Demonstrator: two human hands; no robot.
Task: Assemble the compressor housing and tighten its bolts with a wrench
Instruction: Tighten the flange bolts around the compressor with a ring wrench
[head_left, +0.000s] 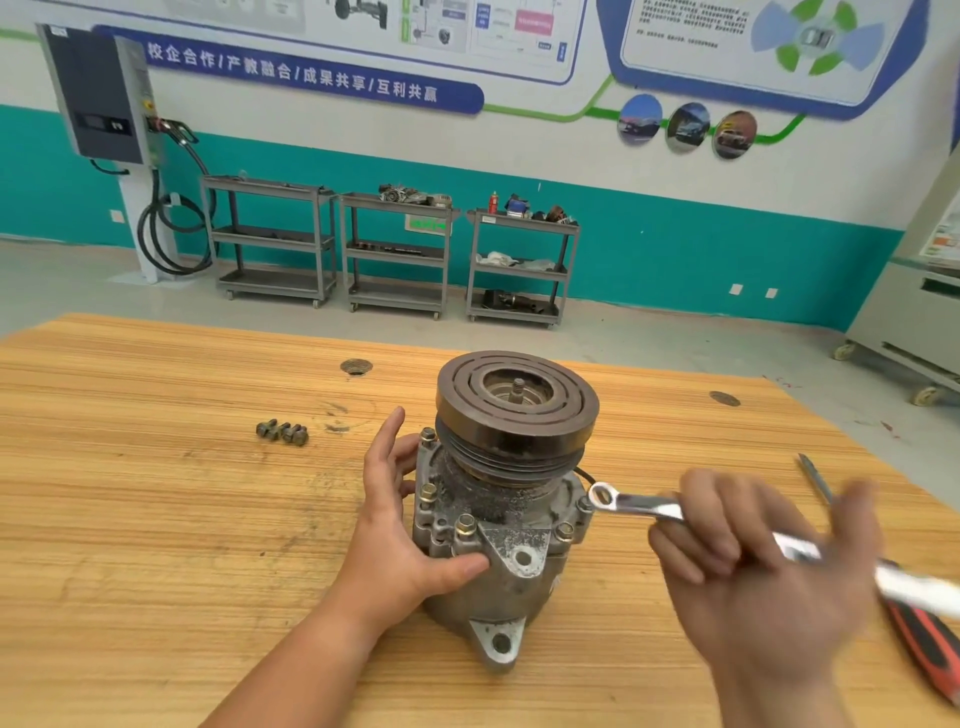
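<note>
The grey compressor (501, 540) stands upright on the wooden table (156, 519), its dark pulley (517, 400) on top. Several bolts (465, 525) stick up from the housing flange. My left hand (400, 519) grips the housing's left side, thumb across the front. My right hand (753, 561), blurred, holds a shiny wrench (644, 506). The wrench's ring end sits just right of a bolt at the flange's right edge.
Three loose bolts (283, 432) lie on the table to the left. A red-and-black screwdriver (919, 634) lies at the right edge. Grey trolleys (397, 254) stand by the far wall, and a charging unit (98, 93) hangs at the back left.
</note>
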